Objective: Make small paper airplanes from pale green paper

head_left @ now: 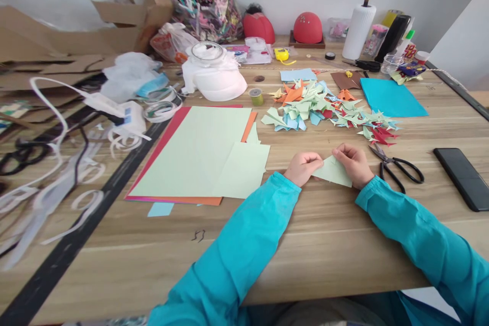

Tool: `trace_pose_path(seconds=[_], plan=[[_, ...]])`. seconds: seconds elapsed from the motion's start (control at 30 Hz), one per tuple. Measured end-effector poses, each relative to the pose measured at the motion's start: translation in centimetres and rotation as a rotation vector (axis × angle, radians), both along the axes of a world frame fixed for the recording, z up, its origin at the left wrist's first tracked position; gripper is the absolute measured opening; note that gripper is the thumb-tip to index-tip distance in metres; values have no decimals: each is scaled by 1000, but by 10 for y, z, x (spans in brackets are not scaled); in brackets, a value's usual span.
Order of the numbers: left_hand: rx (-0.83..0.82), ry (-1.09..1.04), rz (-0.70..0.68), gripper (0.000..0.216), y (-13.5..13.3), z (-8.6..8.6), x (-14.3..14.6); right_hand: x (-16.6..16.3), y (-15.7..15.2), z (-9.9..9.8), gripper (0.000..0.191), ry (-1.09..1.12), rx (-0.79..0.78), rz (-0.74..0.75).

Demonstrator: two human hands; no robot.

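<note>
A small pale green folded paper (333, 170) lies between my hands on the wooden table (328, 234). My left hand (303, 167) is curled shut and pinches its left edge. My right hand (353, 164) is also closed, fingers pressing the paper's upper right corner. Both sleeves are turquoise. Black scissors (397, 165) lie just right of my right hand. A stack of large pale green, orange and red sheets (198, 153) lies left of my left hand.
A pile of folded paper shapes (324, 109) sits beyond my hands, with a blue sheet (391, 98) to its right. A black phone (464, 177) lies far right. A paper towel roll (358, 30), white helmet-like object (216, 79), cardboard and white strips crowd the back and left.
</note>
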State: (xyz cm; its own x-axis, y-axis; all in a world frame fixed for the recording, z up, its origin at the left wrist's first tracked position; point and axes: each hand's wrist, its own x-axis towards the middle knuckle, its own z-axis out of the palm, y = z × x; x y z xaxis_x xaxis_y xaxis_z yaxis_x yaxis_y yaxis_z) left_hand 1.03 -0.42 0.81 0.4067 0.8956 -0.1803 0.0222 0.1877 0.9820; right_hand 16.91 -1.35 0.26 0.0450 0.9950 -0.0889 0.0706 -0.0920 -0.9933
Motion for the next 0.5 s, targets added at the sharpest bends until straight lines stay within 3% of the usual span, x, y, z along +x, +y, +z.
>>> trace_pose_path(seconds=[0.33,0.5], plan=[[-7,-140,49,13,0,-6,-4,1,2,1,38,38,-8,-53],[-13,-269,143,14,1,-10,-5,4,5,0,39,88,-3,-104]])
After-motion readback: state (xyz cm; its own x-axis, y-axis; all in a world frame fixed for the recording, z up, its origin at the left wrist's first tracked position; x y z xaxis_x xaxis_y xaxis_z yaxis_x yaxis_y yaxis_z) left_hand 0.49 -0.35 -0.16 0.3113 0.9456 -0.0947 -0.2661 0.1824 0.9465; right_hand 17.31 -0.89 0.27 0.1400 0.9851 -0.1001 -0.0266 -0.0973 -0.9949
